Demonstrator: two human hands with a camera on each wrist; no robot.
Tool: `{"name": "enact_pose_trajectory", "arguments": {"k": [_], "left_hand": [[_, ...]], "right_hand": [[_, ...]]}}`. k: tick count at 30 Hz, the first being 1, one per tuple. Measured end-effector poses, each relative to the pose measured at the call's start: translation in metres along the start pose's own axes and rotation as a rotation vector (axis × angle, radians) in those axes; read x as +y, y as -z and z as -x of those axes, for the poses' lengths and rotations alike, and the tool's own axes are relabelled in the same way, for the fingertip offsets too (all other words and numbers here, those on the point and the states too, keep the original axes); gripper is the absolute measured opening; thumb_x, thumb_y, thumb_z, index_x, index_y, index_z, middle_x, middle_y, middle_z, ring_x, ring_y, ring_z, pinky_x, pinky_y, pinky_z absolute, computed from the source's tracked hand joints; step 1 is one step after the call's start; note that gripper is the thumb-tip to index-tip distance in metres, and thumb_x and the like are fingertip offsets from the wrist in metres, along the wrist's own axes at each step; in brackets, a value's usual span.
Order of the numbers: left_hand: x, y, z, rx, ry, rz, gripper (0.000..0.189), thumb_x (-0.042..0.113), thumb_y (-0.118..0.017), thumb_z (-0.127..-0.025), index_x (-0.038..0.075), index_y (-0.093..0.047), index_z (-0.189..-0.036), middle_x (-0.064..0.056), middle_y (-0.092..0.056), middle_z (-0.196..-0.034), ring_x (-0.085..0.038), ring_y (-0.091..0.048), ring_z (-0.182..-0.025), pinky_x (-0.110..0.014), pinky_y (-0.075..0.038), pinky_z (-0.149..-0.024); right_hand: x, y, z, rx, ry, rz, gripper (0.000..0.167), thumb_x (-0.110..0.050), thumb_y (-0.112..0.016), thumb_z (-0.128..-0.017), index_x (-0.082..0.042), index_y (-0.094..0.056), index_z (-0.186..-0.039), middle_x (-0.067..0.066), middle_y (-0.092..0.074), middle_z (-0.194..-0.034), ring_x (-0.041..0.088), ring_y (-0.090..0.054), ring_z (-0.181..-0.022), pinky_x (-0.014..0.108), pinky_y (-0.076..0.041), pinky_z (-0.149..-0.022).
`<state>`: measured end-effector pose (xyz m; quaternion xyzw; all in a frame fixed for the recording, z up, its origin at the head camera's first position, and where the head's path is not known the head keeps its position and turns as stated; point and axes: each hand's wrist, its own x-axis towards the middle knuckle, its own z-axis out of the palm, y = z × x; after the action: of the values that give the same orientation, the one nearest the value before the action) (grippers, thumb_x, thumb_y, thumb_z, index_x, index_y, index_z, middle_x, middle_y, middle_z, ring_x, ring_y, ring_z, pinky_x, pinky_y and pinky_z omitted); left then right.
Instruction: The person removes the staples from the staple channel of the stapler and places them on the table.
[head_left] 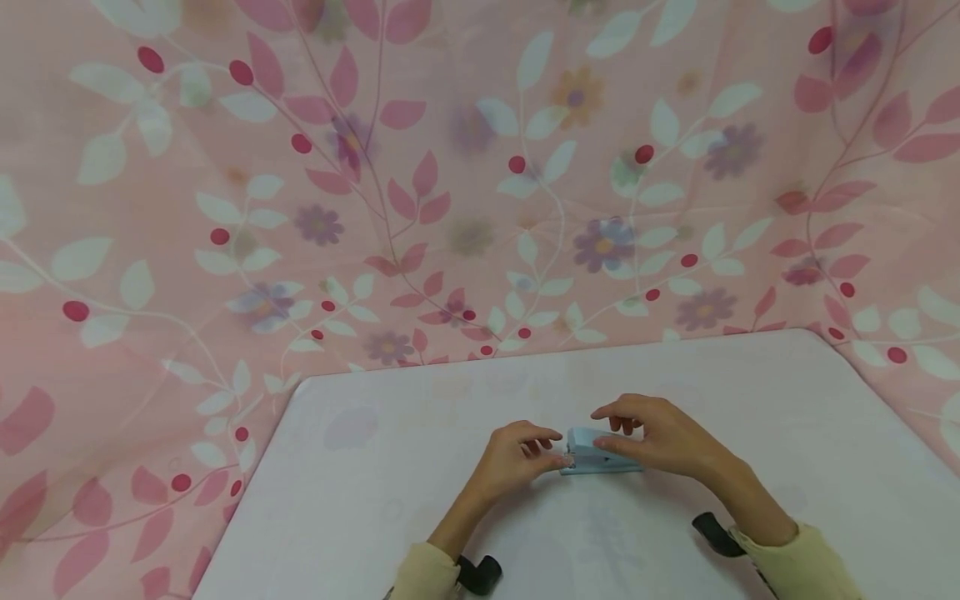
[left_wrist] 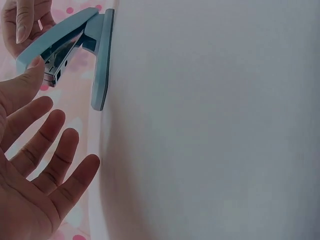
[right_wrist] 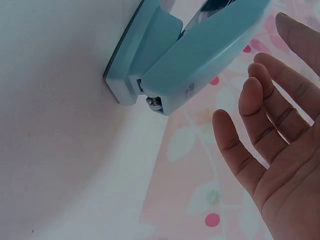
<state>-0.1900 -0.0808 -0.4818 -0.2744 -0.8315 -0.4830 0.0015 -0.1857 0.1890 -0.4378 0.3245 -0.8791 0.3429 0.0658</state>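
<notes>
A light blue stapler [head_left: 582,442] [left_wrist: 101,75] [right_wrist: 205,55] stands on the white table, its upper arm raised at an angle from the base. At its left end is my left hand [head_left: 513,458] [left_wrist: 32,190]; the thumb tip meets the front of the upper arm, while the other fingers are spread and hold nothing. My right hand [head_left: 671,437] [right_wrist: 290,145] is at the stapler's right side, its thumb in front of the upper arm and its fingers loosely bent above. Whether that thumb touches the stapler I cannot tell.
The white table [head_left: 375,483] reaches back to a pink floral cloth [head_left: 465,200] hanging behind it. A black wrist device [head_left: 480,575] sits at the left sleeve, and another black device [head_left: 718,535] at the right sleeve.
</notes>
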Motion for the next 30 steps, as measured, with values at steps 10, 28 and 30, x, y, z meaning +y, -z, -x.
{"name": "enact_pose_trajectory", "arguments": {"k": [10, 28, 30], "left_hand": [[0.001, -0.007, -0.005, -0.015, -0.022, 0.024, 0.027, 0.024, -0.082, -0.082, 0.013, -0.077, -0.107, 0.001, -0.070, -0.092, -0.004, -0.061, -0.081, -0.023, -0.053, -0.072], [0.003, -0.013, -0.009, -0.006, -0.028, 0.020, 0.020, 0.016, -0.081, -0.084, 0.013, -0.078, -0.103, 0.002, -0.070, -0.091, -0.004, -0.060, -0.081, -0.022, -0.053, -0.071], [0.002, -0.014, -0.009, -0.004, -0.030, 0.013, 0.019, 0.015, -0.080, -0.084, 0.012, -0.078, -0.103, 0.003, -0.070, -0.091, -0.003, -0.059, -0.080, -0.022, -0.053, -0.071]], "right_hand": [[-0.006, -0.004, -0.006, 0.000, 0.040, 0.009, 0.031, -0.038, -0.076, -0.087, -0.021, -0.072, -0.112, -0.014, -0.058, -0.090, 0.006, -0.053, -0.078, 0.025, -0.046, -0.063], [-0.005, -0.015, -0.011, -0.026, 0.066, 0.003, 0.028, -0.034, -0.080, -0.083, -0.023, -0.073, -0.108, -0.016, -0.059, -0.097, 0.005, -0.053, -0.084, 0.029, -0.049, -0.069], [-0.005, -0.016, -0.011, -0.023, 0.073, 0.007, 0.027, -0.033, -0.080, -0.083, -0.022, -0.074, -0.107, -0.015, -0.059, -0.097, 0.005, -0.053, -0.086, 0.030, -0.049, -0.071]]}}
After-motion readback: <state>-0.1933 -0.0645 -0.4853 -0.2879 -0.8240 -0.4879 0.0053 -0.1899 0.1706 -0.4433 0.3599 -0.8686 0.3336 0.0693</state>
